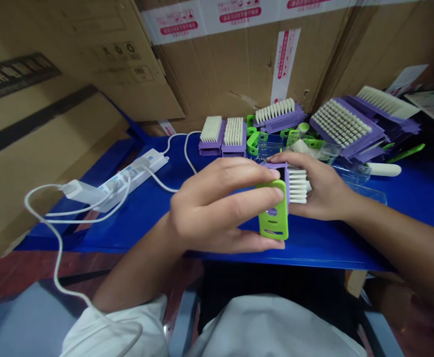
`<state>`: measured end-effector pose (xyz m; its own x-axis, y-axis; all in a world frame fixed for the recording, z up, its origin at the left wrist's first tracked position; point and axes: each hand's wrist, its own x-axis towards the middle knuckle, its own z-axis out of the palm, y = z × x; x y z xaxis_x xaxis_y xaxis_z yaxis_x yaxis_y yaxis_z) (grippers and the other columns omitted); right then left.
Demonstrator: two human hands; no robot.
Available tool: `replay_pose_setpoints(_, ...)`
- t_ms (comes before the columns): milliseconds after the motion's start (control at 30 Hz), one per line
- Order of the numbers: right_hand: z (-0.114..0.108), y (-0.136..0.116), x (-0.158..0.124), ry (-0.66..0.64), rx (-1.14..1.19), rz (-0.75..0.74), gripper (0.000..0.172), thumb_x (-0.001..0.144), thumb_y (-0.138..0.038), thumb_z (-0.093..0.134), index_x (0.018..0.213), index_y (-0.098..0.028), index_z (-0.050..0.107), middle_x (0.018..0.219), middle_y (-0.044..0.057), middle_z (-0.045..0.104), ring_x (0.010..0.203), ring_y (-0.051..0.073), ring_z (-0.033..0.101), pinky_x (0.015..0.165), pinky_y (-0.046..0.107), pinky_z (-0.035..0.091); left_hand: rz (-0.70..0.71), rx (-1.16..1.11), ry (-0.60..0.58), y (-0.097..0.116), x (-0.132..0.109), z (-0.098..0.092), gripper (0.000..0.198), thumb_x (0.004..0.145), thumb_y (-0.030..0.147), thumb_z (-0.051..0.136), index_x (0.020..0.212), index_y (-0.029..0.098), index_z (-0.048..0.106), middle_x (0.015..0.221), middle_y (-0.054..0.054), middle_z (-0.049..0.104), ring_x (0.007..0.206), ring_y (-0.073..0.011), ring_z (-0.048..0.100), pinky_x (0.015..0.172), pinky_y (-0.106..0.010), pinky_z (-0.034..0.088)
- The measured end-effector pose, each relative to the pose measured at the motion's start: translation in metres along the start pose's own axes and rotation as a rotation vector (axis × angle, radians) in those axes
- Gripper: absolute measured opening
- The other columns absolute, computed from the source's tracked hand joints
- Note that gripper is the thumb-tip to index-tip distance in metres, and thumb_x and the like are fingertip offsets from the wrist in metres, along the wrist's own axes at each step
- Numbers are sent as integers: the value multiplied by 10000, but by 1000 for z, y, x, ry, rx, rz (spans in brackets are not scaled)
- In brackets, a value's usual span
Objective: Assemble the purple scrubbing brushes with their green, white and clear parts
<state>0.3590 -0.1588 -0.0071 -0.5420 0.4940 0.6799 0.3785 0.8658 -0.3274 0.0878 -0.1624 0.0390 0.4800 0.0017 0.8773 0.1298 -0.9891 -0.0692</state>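
BOTH HANDS FOUND ENGAGED ON ONE PURPLE BRUSH

The purple brush (pixel 297 186), taken as the reference, was held between the two hands above the near half of the blue table (pixel 406 198), bristles facing right. The left hand (pixel 217 208) had a narrow pinch on a green slotted plate (pixel 281 215) at the brush's left end: two fingertips pressed at its upper part, one digit braced beneath. That hand lay back uppermost, fingers pointing right, its forearm rising from the lower left. The right hand (pixel 323 188) was curled round the bristle side, closed on the brush, its forearm slanting in from the right; its lower fingers were largely hidden.

Just beyond the brush lay green parts (pixel 253 141) and clear plastic pieces (pixel 350 171). Further off stood two small brushes (pixel 234 136) to the left, another brush (pixel 279 116) directly behind, and a cluster of larger brushes (pixel 341 124) to the right. A power strip (pixel 152 158) with plugs inserted lay well left of the brush. Cardboard (pixel 231 64) rose behind everything.
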Motion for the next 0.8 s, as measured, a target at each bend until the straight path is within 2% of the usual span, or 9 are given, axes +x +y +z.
replay_pose_setpoints(233, 1, -1, -2, 24, 18, -39, 765, 904, -400, 886, 1578, -308, 536, 1389, 122, 768, 1231, 339, 805, 1024, 500, 705, 26, 94, -28, -5, -7, 16, 501, 959, 634, 817, 1220, 216, 731, 1232, -50, 871, 1238, -244, 809, 993, -387, 693)
replay_pose_setpoints(333, 0, -2, -2, 43, 37, -32, 795, 898, -431, 899, 1597, -351, 528, 1395, 102, 768, 1235, 345, 805, 1024, 508, 712, -14, 95, -9, -6, -7, 17, 479, 965, 611, 822, 1256, 244, 724, 1284, -55, 862, 1258, -247, 804, 1007, -393, 686)
replay_pose_setpoints(467, 1, -4, -2, 52, 71, -13, 800, 912, -432, 891, 1618, -437, 515, 1400, 56, 773, 1243, 334, 807, 1025, 491, 721, -30, 82, -4, -4, -8, 23, 488, 976, 707, 758, 1229, 290, 731, 1266, -24, 865, 1256, -243, 802, 995, -389, 691)
replay_pose_setpoints(633, 4, -5, -3, 84, 62, 3, 747, 936, -507, 851, 1602, -475, 515, 1410, 12, 779, 1250, 315, 807, 1020, 482, 723, 19, 35, 37, 0, -8, 30, 478, 973, 591, 823, 1235, 200, 739, 1266, -47, 867, 1253, -249, 795, 1017, -391, 703)
replay_pose_setpoints(800, 2, -8, -3, 71, 64, 45, 719, 935, -500, 847, 1572, -465, 516, 1437, 40, 772, 1274, 354, 795, 1050, 528, 709, -42, 30, -15, 3, -8, 29, 317, 1017, 533, 787, 1229, 302, 742, 1327, -11, 848, 1320, -229, 771, 1084, -425, 706)
